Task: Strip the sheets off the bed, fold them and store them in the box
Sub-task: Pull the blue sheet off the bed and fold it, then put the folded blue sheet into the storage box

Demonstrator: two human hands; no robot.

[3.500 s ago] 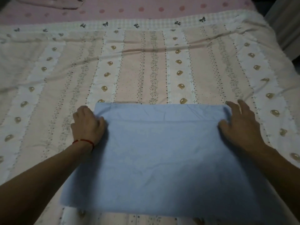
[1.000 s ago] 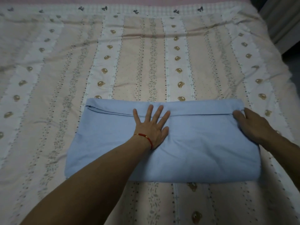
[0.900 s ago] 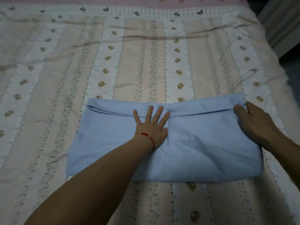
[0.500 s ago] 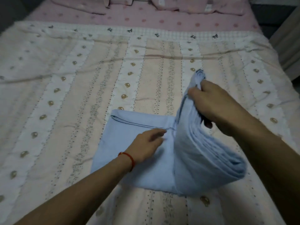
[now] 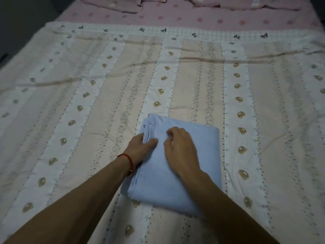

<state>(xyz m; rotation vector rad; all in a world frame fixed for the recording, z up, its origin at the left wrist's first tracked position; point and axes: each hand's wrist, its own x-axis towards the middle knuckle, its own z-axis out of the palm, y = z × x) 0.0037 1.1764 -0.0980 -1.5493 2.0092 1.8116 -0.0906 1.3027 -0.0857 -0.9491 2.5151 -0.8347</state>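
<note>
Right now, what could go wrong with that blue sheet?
The folded blue sheet shows loose layers at its left edge, where the left hand pinches them; if lifted carelessly, the stack may splay open. The right hand only rests on top. No box is visible, so carrying it risks unfolding.

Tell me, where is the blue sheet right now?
The folded blue sheet lies low and centre in the head view, on the striped bear-print cover, under both hands.
</note>
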